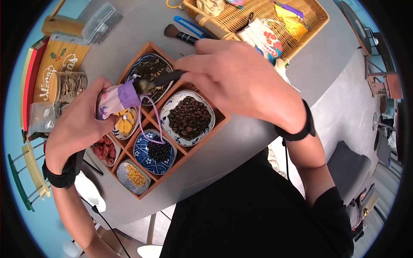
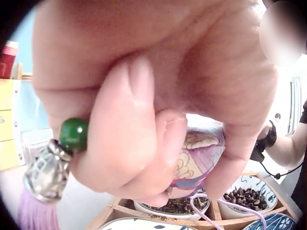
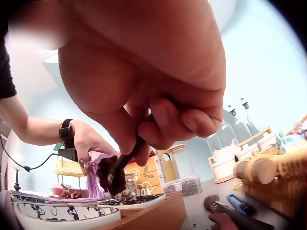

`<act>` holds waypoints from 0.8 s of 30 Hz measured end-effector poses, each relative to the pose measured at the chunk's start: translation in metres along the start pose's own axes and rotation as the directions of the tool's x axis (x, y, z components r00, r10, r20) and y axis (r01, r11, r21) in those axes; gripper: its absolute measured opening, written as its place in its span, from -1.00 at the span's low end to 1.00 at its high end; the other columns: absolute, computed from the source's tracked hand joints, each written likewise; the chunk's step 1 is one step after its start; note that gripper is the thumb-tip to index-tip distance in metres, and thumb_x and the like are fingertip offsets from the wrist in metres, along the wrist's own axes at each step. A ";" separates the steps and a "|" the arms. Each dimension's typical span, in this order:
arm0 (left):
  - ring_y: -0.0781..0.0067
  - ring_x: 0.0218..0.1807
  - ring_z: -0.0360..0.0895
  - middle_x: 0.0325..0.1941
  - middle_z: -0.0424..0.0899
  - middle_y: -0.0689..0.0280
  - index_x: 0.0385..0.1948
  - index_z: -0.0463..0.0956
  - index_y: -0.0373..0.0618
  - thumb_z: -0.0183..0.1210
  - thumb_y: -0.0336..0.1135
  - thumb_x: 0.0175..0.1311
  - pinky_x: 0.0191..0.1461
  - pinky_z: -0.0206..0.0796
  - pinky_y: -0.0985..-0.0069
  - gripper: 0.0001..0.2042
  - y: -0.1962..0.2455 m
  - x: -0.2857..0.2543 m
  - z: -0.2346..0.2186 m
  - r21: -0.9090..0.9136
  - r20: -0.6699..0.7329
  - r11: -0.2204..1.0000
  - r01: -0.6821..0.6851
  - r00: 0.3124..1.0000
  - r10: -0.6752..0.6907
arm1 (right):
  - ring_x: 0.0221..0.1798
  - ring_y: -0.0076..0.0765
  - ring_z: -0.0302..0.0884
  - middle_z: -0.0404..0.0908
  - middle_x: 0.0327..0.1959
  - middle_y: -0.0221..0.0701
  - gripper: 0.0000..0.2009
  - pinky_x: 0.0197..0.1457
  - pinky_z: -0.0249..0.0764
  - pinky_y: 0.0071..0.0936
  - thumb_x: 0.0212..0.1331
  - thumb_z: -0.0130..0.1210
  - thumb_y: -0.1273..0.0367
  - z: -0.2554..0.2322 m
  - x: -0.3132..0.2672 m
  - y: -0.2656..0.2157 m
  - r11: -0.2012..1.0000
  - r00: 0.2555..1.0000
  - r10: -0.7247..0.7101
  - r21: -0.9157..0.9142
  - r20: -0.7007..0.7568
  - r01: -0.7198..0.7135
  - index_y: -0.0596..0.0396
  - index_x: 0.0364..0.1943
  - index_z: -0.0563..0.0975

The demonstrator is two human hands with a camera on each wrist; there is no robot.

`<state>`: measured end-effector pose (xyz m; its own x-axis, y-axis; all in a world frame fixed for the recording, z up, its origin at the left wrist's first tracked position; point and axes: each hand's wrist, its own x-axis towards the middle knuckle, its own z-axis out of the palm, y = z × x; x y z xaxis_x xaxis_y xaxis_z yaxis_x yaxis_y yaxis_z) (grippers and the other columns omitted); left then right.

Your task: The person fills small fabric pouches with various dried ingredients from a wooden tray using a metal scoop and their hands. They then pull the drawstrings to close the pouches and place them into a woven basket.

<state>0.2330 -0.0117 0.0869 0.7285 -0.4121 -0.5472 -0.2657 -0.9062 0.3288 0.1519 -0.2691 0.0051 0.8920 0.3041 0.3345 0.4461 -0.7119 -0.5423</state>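
Note:
My left hand (image 1: 79, 122) grips a small pink and purple cloth pouch (image 1: 112, 102) over the wooden divided tray (image 1: 186, 157). A purple cord loop (image 1: 160, 124) hangs from the pouch. In the left wrist view, a purple tassel (image 2: 38, 211) with a green bead (image 2: 74, 134) dangles beside the fingers. My right hand (image 1: 241, 77) pinches a dark spoon (image 1: 167, 78), its bowl right at the pouch's mouth. Beneath lies a bowl of dried leaves (image 1: 151, 66). Nearer me are bowls of dark brown beans (image 1: 189, 118) and black beans (image 1: 160, 152).
Other tray bowls hold yellow dried flowers (image 1: 124, 125), red dried fruit (image 1: 103, 150) and small yellow pieces (image 1: 135, 175). Behind the tray lie a brush (image 1: 178, 34) and a blue cutter (image 1: 189, 26). A wicker basket (image 1: 320, 21) with pouches stands back right; jars (image 1: 73, 86) stand left.

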 end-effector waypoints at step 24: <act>0.57 -0.30 0.40 -0.37 0.48 0.32 -0.11 0.38 -0.20 0.13 -0.59 0.00 -0.21 0.28 0.57 -0.65 -0.028 0.005 0.002 -0.230 0.081 0.973 -0.012 0.996 0.031 | -0.34 0.05 0.56 0.55 -0.47 -0.20 -0.87 -0.25 0.48 -0.11 0.04 0.18 0.43 -0.012 -0.015 -0.007 0.989 0.988 0.148 0.031 -0.055 -0.146 0.11 -0.32 0.65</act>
<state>0.2429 0.0117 0.0735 0.6661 -0.4465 -0.5974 -0.1222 -0.8555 0.5031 0.1342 -0.2764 0.0131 0.9427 0.1607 0.2925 0.3132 -0.7288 -0.6089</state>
